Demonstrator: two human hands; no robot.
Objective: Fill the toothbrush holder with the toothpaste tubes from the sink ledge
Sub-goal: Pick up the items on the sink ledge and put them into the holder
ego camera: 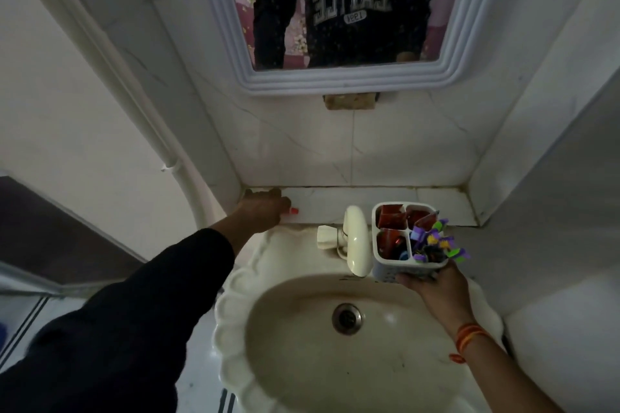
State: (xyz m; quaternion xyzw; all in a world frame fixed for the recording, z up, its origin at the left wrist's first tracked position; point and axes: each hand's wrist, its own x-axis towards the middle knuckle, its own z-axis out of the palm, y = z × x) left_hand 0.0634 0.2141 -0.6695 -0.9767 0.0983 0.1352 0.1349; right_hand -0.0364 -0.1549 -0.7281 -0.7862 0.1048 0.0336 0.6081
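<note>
My right hand [432,282] holds a white four-compartment toothbrush holder [407,270] from below, over the sink's right rim. Three of its compartments hold red toothpaste tubes [389,216]; the fourth holds purple and green toothbrushes [436,243]. My left hand [265,208] rests on the left end of the white sink ledge [369,198], fingers curled over a toothpaste tube whose red cap [294,210] sticks out to the right. The tube's body is hidden under the hand.
A cream tap [354,241] stands between my hands at the back of the scalloped cream sink [235,329], drain [347,318] in the middle. A white-framed mirror [335,80] hangs above. Tiled walls close in on both sides; a pipe [174,171] runs down the left.
</note>
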